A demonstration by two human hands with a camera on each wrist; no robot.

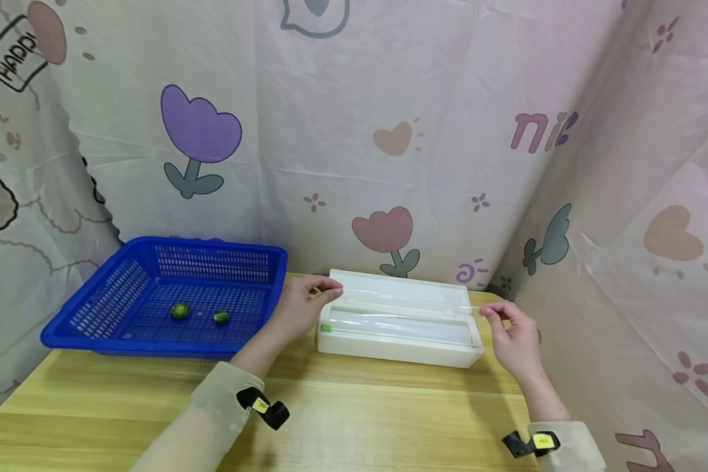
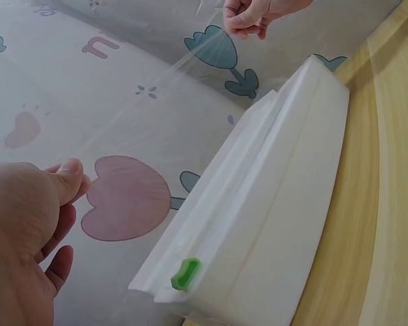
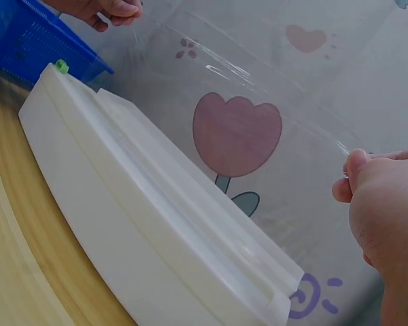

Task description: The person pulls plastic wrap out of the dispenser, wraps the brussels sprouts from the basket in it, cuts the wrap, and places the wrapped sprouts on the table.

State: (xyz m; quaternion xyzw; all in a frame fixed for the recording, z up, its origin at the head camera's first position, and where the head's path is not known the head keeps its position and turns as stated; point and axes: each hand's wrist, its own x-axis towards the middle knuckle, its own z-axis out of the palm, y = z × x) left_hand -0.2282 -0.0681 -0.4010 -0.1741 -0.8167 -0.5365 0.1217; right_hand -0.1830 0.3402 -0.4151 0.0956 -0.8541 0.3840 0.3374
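Fingers and thumbs of a person's left hand (image 1: 299,306) and right hand (image 1: 514,334) pinch opposite ends of a sheet of clear film (image 3: 228,70), its edge stretched between them above a white dispenser box (image 1: 389,353). Tilted back behind the box's opening is its lid (image 1: 389,282); inside lies a film roll (image 1: 401,326), with a green slider (image 1: 326,328) at the left end. Drawing out the film appears to be the step in hand; whether the sheet is joined to the roll cannot be told from these views. Its next move would seem to call for an even pull, both hands level, so the thin film neither folds nor clings to itself. Left of the box, near the left forearm, a blue basket (image 1: 153,347) holds two small green vegetables (image 1: 179,311), lying apart. Box and basket stand on a wood-grain table (image 1: 354,419) before a pale curtain (image 1: 307,131) printed with tulips and hearts.
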